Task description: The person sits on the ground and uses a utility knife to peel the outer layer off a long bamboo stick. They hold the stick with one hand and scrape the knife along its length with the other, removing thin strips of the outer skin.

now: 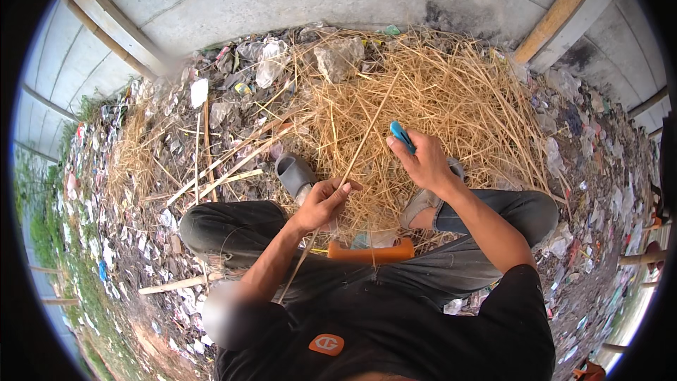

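My left hand [327, 206] is closed round a long thin bamboo strip [371, 125], which slants from the straw-coloured heap down past my left forearm to my lap. In my right hand [426, 162], a small blue box cutter [403, 137] points up and to the left; I cannot make out its blade. The cutter is apart from the strip, a little to its right. Beneath both hands spreads a heap of dry bamboo shavings [451, 99].
An orange plastic seat edge [371, 251] shows between my legs. Grey clogs [295, 169] are on my feet. Longer bamboo strips [229, 164] lie to the left over ground strewn with plastic scraps. A grey concrete wall [338, 0] stands ahead, with wooden posts [560, 10] against it.
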Demonstrator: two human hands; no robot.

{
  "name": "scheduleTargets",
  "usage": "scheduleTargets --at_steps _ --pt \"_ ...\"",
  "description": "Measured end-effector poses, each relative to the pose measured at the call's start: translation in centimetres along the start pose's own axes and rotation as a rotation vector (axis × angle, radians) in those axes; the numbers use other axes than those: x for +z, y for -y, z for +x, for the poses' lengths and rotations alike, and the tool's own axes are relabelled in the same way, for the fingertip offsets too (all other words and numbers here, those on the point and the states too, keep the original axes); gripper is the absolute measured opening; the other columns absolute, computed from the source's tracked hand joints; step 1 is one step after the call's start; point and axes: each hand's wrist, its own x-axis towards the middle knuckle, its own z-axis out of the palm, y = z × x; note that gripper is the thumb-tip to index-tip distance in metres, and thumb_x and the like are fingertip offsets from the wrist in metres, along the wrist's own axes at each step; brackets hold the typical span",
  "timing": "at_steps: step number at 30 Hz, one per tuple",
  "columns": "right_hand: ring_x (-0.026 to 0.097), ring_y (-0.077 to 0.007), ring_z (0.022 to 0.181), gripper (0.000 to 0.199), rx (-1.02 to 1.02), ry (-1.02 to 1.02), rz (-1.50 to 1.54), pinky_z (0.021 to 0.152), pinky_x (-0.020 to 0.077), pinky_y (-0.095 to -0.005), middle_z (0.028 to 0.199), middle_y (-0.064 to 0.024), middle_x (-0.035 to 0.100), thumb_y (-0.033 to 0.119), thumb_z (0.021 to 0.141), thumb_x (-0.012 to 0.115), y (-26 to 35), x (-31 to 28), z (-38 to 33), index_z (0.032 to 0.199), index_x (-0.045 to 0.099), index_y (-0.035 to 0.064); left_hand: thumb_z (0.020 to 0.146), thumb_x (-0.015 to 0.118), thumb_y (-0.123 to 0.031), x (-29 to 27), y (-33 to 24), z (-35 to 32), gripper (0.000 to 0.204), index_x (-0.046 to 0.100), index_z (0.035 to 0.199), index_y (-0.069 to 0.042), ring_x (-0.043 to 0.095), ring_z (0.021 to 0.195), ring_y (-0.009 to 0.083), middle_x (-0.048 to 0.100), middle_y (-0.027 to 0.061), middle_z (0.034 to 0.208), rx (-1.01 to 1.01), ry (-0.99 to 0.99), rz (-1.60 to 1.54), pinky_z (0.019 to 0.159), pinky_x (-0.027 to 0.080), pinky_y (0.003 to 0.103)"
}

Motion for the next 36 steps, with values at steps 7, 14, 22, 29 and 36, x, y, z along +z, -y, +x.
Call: scheduleTargets --at_steps 7,14,22,29,36 --pt "0.046 -0.0121 0.054 0.048 0.003 0.090 0.236 0.053 0.0389 -0.0332 0.060 -0.0004 0.046 0.052 0.095 0.064 0.8 2.7 -0.9 0.088 0.063 0.0046 0.110 0.038 -0.035 0.4 -0.2 -0.3 0.049 0.050 0.142 0.000 0.032 0.043 0.0049 0.039 -0.0061 0.057 -0.070 0.115 -0.037 0.041 0.027 0.022" --pt "0.041 -0.0053 0.050 0.035 0.148 0.173 0.408 0.047 0.0326 -0.0268 0.057 0.0063 0.044 0.037 0.096 0.067 -0.5 2.6 -0.4 0.078 0.060 0.0084 0.108 0.041 -0.031 0.1 0.6 -0.3 0.052 0.040 0.149 0.002 0.039 0.047 0.0083 0.042 -0.0006 0.059 -0.051 0.255 -0.135 0.041 0.033 0.022" --pt "0.034 -0.0031 0.043 0.028 0.329 -0.058 0.664 0.041 0.0255 -0.0259 0.051 0.0074 0.039 0.025 0.096 0.064 -1.1 -0.7 1.6 0.074 0.056 0.0093 0.107 0.044 -0.022 0.4 1.0 -0.5 0.048 0.040 0.150 -0.001 0.043 0.055 0.0068 0.044 -0.0034 0.062 -0.072 0.381 -0.091 0.053 0.037 0.022" --pt "0.034 -0.0038 0.040 0.024 0.296 -0.353 0.798 0.039 0.0267 -0.0249 0.050 0.0073 0.040 0.025 0.097 0.063 -4.7 -5.5 3.8 0.081 0.059 0.0072 0.108 0.047 -0.021 0.9 1.5 -0.5 0.040 0.045 0.145 -0.006 0.041 0.048 0.0050 0.044 -0.0035 0.058 -0.033 0.378 -0.165 0.047 0.037 0.021" --pt "0.038 -0.0080 0.051 0.030 0.210 -0.254 0.268 0.051 0.0331 -0.0309 0.059 0.0046 0.042 0.032 0.101 0.057 -4.0 -7.9 3.6 0.099 0.062 0.0028 0.105 0.052 -0.012 1.2 1.9 -0.7 0.052 0.035 0.154 -0.007 0.034 0.049 0.0034 0.039 -0.0062 0.059 0.092 0.264 -0.186 0.047 0.028 0.022"
